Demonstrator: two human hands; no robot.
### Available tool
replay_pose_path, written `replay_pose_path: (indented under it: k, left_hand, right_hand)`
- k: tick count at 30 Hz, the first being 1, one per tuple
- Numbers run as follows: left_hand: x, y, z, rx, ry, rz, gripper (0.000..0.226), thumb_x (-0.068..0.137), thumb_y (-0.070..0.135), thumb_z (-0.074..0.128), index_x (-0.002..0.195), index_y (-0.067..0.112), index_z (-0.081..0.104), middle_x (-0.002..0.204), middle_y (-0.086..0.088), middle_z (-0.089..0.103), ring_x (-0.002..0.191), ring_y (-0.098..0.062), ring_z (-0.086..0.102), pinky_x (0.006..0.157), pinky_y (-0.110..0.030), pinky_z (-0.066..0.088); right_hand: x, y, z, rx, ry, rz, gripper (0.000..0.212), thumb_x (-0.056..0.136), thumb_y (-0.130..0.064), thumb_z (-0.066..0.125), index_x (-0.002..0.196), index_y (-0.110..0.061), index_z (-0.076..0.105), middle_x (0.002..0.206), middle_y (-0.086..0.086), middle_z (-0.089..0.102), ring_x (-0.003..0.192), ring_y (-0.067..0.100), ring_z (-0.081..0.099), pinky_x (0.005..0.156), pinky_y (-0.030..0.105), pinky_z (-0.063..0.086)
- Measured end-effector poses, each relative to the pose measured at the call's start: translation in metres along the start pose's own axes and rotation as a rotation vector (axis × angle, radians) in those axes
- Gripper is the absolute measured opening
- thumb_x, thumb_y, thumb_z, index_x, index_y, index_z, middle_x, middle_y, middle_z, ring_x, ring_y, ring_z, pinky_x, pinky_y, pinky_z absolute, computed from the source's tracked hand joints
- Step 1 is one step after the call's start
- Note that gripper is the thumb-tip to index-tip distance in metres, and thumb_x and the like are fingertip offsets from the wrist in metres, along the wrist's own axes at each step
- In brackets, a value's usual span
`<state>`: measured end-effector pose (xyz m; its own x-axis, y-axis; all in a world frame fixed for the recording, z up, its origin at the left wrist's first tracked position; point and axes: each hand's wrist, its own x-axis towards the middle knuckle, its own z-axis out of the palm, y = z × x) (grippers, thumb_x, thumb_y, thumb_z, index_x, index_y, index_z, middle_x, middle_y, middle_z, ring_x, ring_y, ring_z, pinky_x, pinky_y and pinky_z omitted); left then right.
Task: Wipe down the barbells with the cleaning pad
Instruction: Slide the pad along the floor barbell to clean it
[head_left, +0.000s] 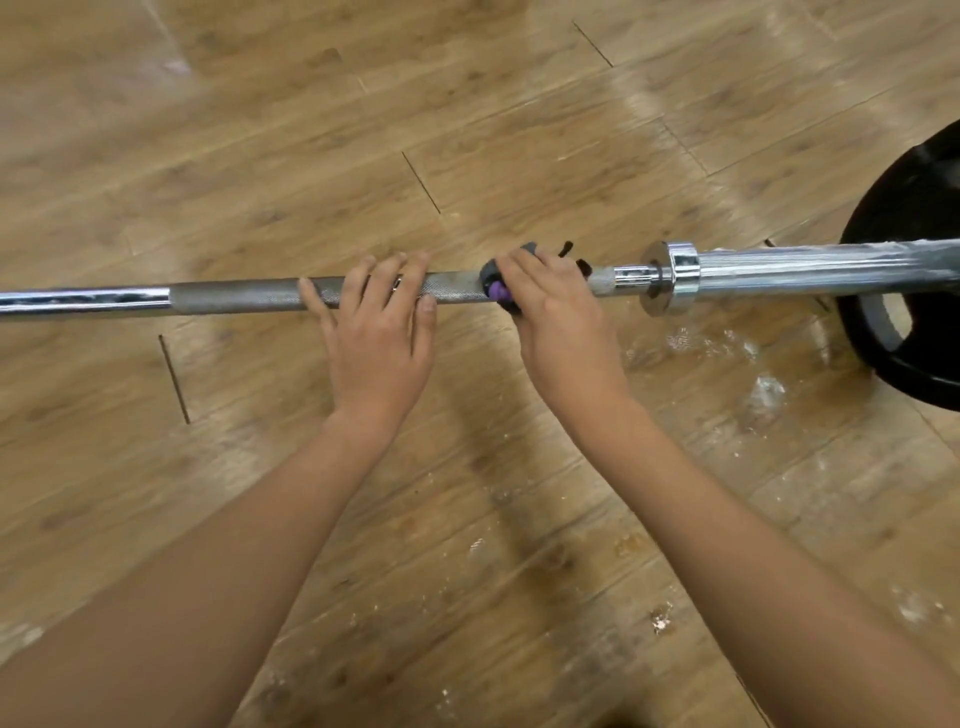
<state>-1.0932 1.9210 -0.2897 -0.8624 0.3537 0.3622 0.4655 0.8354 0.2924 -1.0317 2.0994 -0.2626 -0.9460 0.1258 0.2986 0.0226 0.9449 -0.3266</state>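
Two bare hands work the barbell (234, 296), which we see stretched across a wood-plank floor (260, 156). The left hand (379, 332) rests on its knurled shaft, fingers laid nearly straight over the top. Just beside it, toward the chrome collar (670, 280), the right hand (558, 312) grips a grey-and-purple cleaning pad (493, 288) against the shaft, and a black weight plate (904, 208) sits at the barbell's sleeve end.
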Motion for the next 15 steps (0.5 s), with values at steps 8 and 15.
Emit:
replay_pose_path:
  k: [8, 15]
  left_hand:
    - [-0.012, 0.001, 0.003, 0.017, 0.029, -0.002, 0.041, 0.107, 0.035, 0.043, 0.146, 0.026, 0.054, 0.142, 0.005, 0.057, 0.139, -0.024, 0.044, 0.118, -0.069, 0.006]
    - [-0.031, -0.002, 0.003, 0.01, 0.077, 0.038, 0.043, 0.108, 0.033, 0.043, 0.149, 0.023, 0.051, 0.146, 0.0, 0.055, 0.143, -0.026, 0.042, 0.119, -0.066, 0.0]
  right_hand:
    - [-0.01, -0.003, 0.001, 0.042, 0.053, 0.112, 0.036, 0.095, -0.005, 0.059, 0.131, -0.004, 0.062, 0.13, 0.009, 0.065, 0.125, 0.033, 0.05, 0.103, 0.05, 0.045]
    - [-0.019, -0.002, -0.012, 0.063, 0.019, 0.101, 0.033, 0.096, -0.012, 0.055, 0.127, -0.008, 0.064, 0.128, 0.004, 0.066, 0.122, 0.025, 0.053, 0.101, 0.044, 0.046]
